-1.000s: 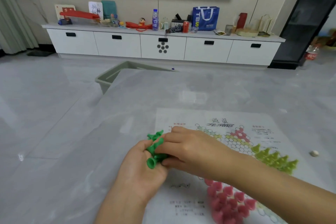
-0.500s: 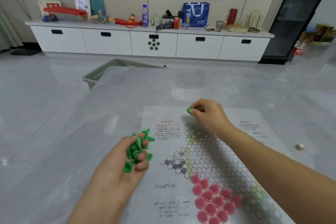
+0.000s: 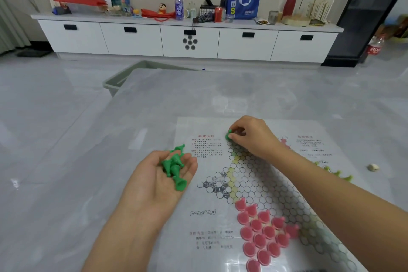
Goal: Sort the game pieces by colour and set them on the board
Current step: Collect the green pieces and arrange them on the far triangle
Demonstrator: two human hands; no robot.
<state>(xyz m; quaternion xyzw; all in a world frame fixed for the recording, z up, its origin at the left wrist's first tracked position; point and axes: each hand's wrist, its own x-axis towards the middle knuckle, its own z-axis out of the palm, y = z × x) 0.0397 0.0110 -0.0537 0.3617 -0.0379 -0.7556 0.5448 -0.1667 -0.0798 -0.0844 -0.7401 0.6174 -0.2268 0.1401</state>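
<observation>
The right hand [image 3: 251,137] pinches a half-hidden green piece [image 3: 228,134]; the cupped left hand [image 3: 163,174] holds green pieces [image 3: 174,164].

Bright, even indoor light, soft shadows. Pale glare patches on the glossy grey marble-look table [image 3: 154,99] w/ wide-angle bending at edges — pink round game pieces [image 3: 265,234] slightly motion-blurred.

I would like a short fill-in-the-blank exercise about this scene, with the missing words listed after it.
1. The left hand holds a bunch of ____ pieces.
2. The right hand pinches one green piece at the board's ____ tip.
3. The pieces already standing at the board's near tip are ____.

Missing words: green; far; pink
</observation>
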